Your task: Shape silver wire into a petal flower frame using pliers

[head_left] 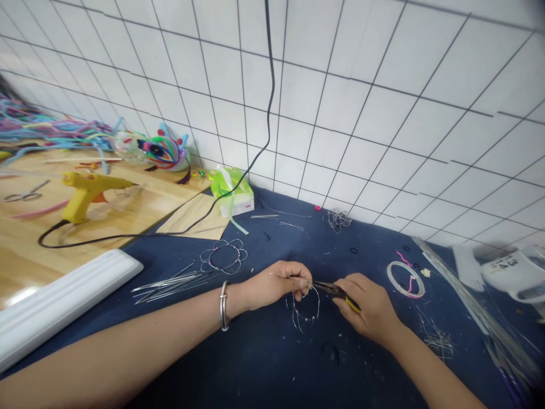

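Observation:
Between finger and thumb, my left hand (pixel 287 282) pinches a thin wire ring (pixel 317 309) with small pink beads, which hangs below the fingers. My right hand (pixel 368 307) is closed round pliers (pixel 352 304) with yellow and black handles. The plier tips point left and reach the wire beside my left fingertips; whether they grip it is too small to tell. A flower-shaped wire ring (pixel 223 255) with pink beads lies on the dark blue cloth (pixel 170 358), beyond my left forearm. Straight metal wires (pixel 168 286) lie near it.
At the left are a yellow glue gun (pixel 87 193), scissors (pixel 28 193) and a long white bar (pixel 72 301). A tissue pack (pixel 232 190) stands by the wall. A tape roll (pixel 406 279), wire scraps (pixel 439 342) and a wire bundle (pixel 481 309) lie right.

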`<state>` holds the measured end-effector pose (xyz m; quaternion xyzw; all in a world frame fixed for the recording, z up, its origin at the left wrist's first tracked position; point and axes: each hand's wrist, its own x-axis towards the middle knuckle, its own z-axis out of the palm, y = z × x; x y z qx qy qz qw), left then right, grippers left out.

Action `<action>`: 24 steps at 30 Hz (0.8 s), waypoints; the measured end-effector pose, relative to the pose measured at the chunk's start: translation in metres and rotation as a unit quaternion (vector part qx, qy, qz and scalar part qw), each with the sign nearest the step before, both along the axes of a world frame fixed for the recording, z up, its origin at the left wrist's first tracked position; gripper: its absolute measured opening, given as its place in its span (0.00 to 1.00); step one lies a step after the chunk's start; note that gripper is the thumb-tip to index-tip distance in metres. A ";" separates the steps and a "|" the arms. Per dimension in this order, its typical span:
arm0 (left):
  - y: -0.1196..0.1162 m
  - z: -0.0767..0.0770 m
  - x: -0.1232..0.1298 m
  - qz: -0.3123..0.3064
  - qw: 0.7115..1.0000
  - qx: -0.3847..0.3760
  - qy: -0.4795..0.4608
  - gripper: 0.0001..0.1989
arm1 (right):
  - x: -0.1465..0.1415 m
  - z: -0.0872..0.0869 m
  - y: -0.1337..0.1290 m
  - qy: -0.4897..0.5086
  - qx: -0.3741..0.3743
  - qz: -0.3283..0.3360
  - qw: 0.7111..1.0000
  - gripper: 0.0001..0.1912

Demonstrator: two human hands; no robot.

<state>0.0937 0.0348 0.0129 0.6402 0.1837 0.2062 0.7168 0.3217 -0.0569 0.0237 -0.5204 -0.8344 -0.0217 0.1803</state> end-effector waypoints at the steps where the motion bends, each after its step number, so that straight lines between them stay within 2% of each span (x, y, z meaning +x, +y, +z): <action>1: 0.000 -0.001 0.000 -0.003 1.000 -0.003 -0.003 0.07 | 0.000 0.000 0.000 0.003 0.001 0.001 1.000 0.11; 6: -0.001 0.000 0.000 -0.007 1.000 0.007 0.003 0.08 | 0.000 0.002 0.000 0.004 -0.002 0.004 1.000 0.11; 11: -0.002 0.007 -0.001 0.018 0.998 0.044 0.047 0.08 | 0.000 0.004 0.000 -0.034 0.000 0.004 0.999 0.12; 19: -0.003 0.005 -0.001 0.032 0.998 0.025 0.050 0.07 | 0.001 0.006 0.000 -0.059 0.015 0.002 0.998 0.12; 22: -0.003 0.004 0.000 0.030 0.998 0.024 0.047 0.06 | 0.003 0.003 0.002 -0.062 0.021 -0.018 0.998 0.12; 24: -0.003 0.003 0.000 0.031 0.997 0.032 0.059 0.06 | 0.006 -0.002 0.005 -0.076 0.018 -0.056 0.995 0.14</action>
